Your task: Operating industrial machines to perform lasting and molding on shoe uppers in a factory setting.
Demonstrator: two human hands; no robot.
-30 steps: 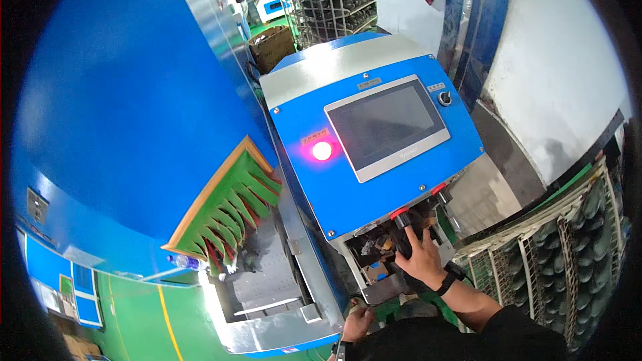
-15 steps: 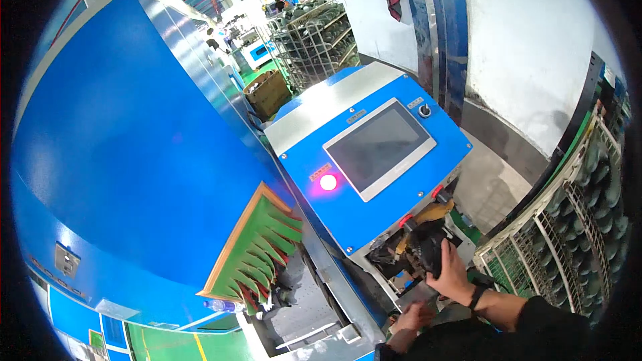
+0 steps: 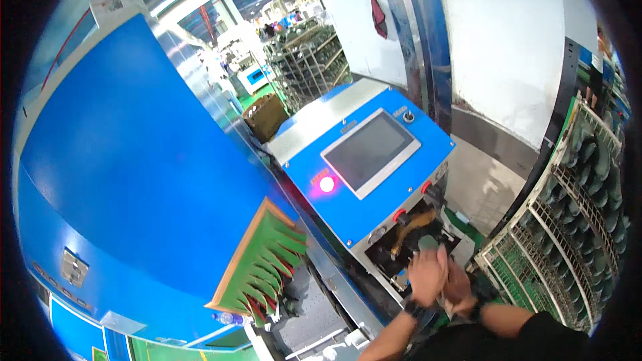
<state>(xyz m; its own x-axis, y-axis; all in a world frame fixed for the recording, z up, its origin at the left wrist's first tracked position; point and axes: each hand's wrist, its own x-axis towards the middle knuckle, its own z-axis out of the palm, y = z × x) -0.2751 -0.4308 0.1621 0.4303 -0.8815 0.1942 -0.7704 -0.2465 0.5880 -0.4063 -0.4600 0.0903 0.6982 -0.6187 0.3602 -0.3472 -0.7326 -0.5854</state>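
Green part (image 3: 428, 243) at dark machine opening (image 3: 401, 254) – both hands together, left hand (image 3: 426, 275), right hand (image 3: 458, 282); fingers' grip unclear.

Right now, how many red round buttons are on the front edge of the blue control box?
2 show: one red button left of the opening, another further right. The hands may hide more.

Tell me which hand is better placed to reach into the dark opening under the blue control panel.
Probably the left hand: it is raised right at the dark opening below the blue control panel. The right hand sits lower, partly behind it.
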